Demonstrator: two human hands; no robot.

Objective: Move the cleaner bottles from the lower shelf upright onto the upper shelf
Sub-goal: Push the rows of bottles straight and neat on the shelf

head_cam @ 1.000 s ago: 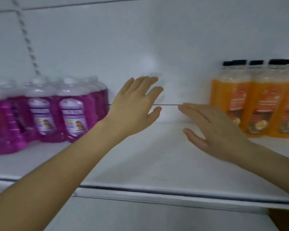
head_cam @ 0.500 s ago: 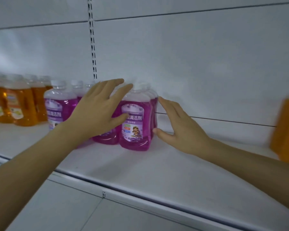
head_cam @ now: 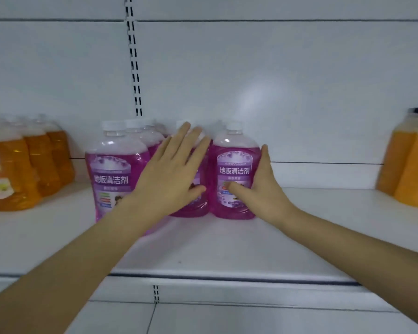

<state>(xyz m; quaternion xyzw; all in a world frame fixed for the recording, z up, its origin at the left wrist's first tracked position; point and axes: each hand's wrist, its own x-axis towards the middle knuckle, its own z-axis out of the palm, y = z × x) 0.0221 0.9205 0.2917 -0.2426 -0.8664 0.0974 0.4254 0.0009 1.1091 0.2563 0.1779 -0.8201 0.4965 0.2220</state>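
Several purple floor cleaner bottles with white caps stand upright in a cluster on a white shelf (head_cam: 227,244). My right hand (head_cam: 263,189) rests against the right side of the rightmost bottle (head_cam: 234,169), fingers straight up its flank and thumb lying across the lower label. My left hand (head_cam: 171,174) is spread flat, fingers straight, over the front of the middle bottle (head_cam: 198,206), which it mostly hides. Another front bottle (head_cam: 111,169) stands free to the left, with more behind it.
Orange liquid bottles (head_cam: 7,174) stand in a group at the shelf's left end, and more orange bottles (head_cam: 410,165) at the right edge. A slotted upright (head_cam: 133,56) runs up the white back panel. The shelf's front lip (head_cam: 227,276) runs below my forearms.
The view has swung left, bringing the purple bottles to the centre. Both hands moved from bare shelf space onto the bottles; my right hand now touches the rightmost bottle, thumb on its label.
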